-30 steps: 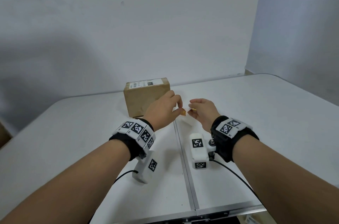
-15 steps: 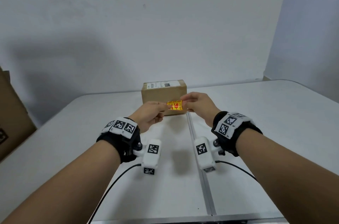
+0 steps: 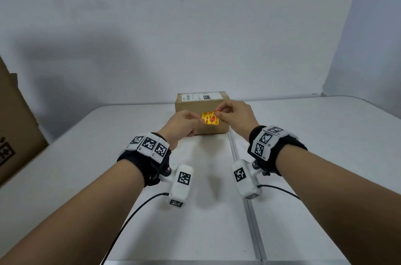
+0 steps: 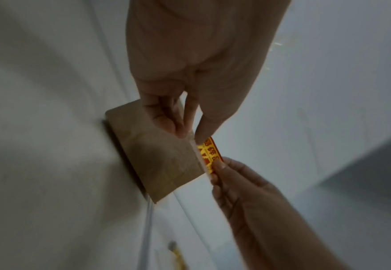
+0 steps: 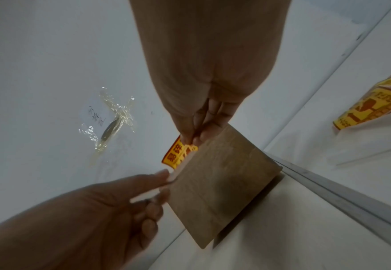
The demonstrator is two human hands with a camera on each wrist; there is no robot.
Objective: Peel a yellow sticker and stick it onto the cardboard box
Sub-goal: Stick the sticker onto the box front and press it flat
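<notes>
Both hands cover part of the cardboard box's (image 3: pixel 202 108) front face, and whether the yellow sticker (image 3: pixel 210 118) touches it cannot be told. A big carton (image 3: pixel 15 125) by the bench's left edge and a yellow sticker roll (image 5: pixel 374 107) are cut off by picture edges. The sticker's red print is too blurred to read.

Left hand (image 4: pixel 197 73) came down from the top edge, thumb and forefinger pinching the upper end of a yellow rectangular sticker with red print (image 4: pixel 209 158). Right hand (image 4: pixel 247 193) reached in from lower right, pinching its lower end. Brown cardboard box (image 4: pixel 157 157) sat just behind on the white counter (image 4: pixel 39 164). View blurred; contact between sticker and box unclear.
</notes>
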